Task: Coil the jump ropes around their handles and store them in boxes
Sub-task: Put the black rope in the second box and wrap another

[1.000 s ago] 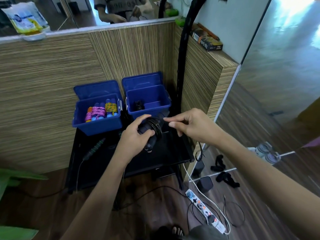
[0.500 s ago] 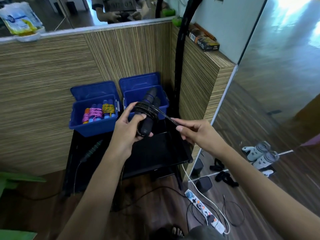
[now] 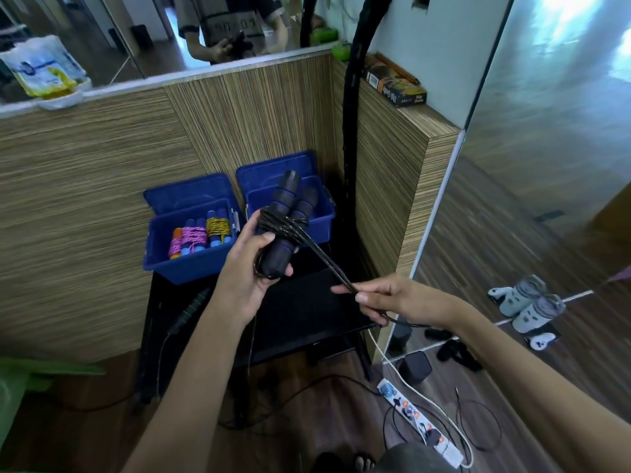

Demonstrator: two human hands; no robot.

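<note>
My left hand [image 3: 247, 268] grips two black jump rope handles with purple rings [image 3: 285, 221], held upright side by side in front of the right blue box [image 3: 322, 218]. Black rope is coiled around their middle. A doubled strand of the rope [image 3: 324, 259] runs taut down and right to my right hand [image 3: 382, 297], which pinches it. The left blue box [image 3: 160, 249] holds coiled pink and yellow ropes with blue handles [image 3: 201, 232]. Another dark jump rope handle [image 3: 191, 308] lies on the black table [image 3: 307, 308].
Both boxes stand at the back of the low black table, in a corner of striped wooden walls. A black pole [image 3: 351, 107] rises beside the right box. On the floor lie a power strip [image 3: 420, 425] and cables. A mirror wall is on the right.
My left hand has lifted and stood the handles upright in front of the right box. My right hand has pulled the rope out to the lower right, drawing it taut.
</note>
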